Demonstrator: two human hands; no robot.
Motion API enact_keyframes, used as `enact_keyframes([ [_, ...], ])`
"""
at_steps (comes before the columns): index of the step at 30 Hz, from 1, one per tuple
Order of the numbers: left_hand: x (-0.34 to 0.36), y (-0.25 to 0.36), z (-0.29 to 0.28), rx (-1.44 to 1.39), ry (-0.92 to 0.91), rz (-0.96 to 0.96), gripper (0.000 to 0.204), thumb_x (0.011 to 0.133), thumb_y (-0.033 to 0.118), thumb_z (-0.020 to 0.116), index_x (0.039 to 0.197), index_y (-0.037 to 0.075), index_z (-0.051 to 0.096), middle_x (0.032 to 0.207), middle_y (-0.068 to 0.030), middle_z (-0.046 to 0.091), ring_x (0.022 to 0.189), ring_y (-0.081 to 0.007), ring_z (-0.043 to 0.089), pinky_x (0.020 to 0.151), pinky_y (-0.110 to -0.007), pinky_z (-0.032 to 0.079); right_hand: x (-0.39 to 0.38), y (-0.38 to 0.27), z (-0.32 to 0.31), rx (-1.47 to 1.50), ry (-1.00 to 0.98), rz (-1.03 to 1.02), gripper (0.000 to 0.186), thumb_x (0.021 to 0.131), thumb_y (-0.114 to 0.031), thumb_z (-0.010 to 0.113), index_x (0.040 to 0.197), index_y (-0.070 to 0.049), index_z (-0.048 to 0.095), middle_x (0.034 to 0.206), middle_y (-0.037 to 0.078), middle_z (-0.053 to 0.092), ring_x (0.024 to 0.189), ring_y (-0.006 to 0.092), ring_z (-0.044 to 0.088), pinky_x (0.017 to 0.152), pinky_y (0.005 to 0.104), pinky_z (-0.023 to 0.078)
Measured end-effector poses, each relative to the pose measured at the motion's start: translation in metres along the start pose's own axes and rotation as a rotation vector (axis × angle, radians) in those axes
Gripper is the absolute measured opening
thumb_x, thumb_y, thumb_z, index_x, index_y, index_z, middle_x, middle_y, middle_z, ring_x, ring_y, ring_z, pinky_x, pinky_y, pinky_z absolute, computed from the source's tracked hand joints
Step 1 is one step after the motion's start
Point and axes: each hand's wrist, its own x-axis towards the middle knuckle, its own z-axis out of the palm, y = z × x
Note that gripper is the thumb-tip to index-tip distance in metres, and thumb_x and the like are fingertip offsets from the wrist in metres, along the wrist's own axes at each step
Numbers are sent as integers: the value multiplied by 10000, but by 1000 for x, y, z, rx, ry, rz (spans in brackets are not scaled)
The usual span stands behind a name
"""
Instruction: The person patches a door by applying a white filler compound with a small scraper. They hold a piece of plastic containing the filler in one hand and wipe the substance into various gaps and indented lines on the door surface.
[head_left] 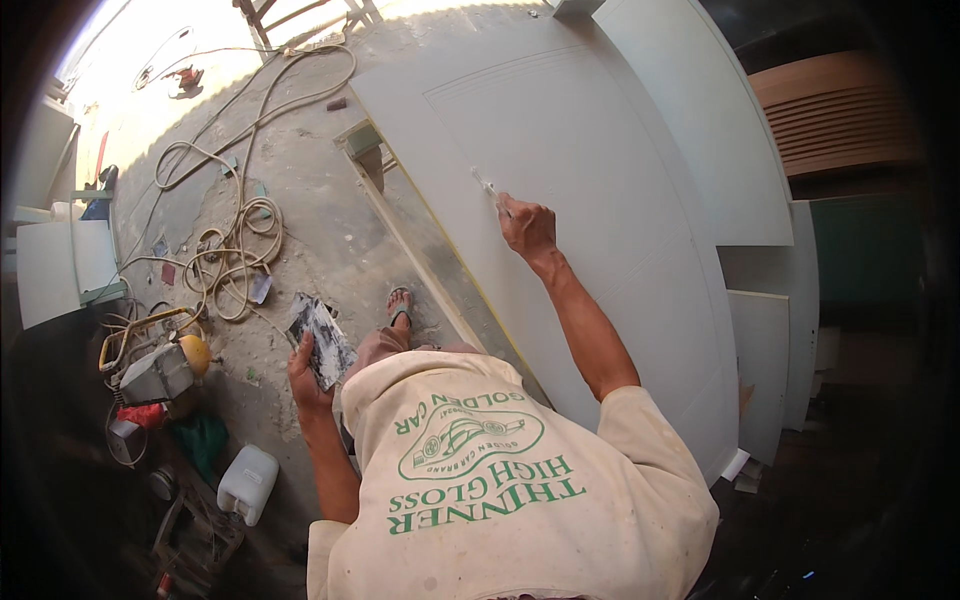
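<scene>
Panel (610, 210) right, cable (240, 205) left — on floor (325, 225), jug (247, 485) nearer

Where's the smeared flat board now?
Head view, left of centre: the smeared flat board is in the left hand, just lower left of the sandaled foot.

At left you have a grey, stained floor (310, 210), shaded near you and washed out by bright daylight (120, 80) at the far left, with a dark frame (258, 25) standing at the far edge. To your right, note pale panels (700, 110) and, beyond them, a brown slatted panel (835, 112); the near right lies in deep shadow.
</scene>
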Motion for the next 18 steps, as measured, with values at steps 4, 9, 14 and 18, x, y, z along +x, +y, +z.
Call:
enact_keyframes([
  [4,-10,-14,12,27,5,-26,221,1011,113,620,1193,3,679,1071,-116,760,890,-212,760,778,-357,640,-58,12,-18,25,-5,14,142,927,-153,623,1030,-96,701,622,122,626,576,339,655,518,432,521],
  [9,-28,-35,20,98,-28,-61,202,1005,115,627,1162,4,688,1044,-102,763,871,-203,758,757,-352,639,-136,29,-34,32,85,12,147,909,-128,653,1025,-62,716,592,118,609,527,301,639,484,395,502],
  [14,-46,-64,19,172,-22,-107,193,1009,116,620,1148,6,694,1031,-102,765,854,-205,759,743,-354,641,-214,45,-60,-32,23,36,199,849,-91,713,1045,-57,721,620,93,640,540,280,654,481,387,506],
  [18,-66,-87,22,218,9,-154,197,988,89,639,1156,-8,671,1031,-116,745,845,-221,751,741,-377,639,-277,55,-84,-3,73,28,199,840,-74,710,1033,-34,738,577,96,605,497,279,618,459,377,473],
])
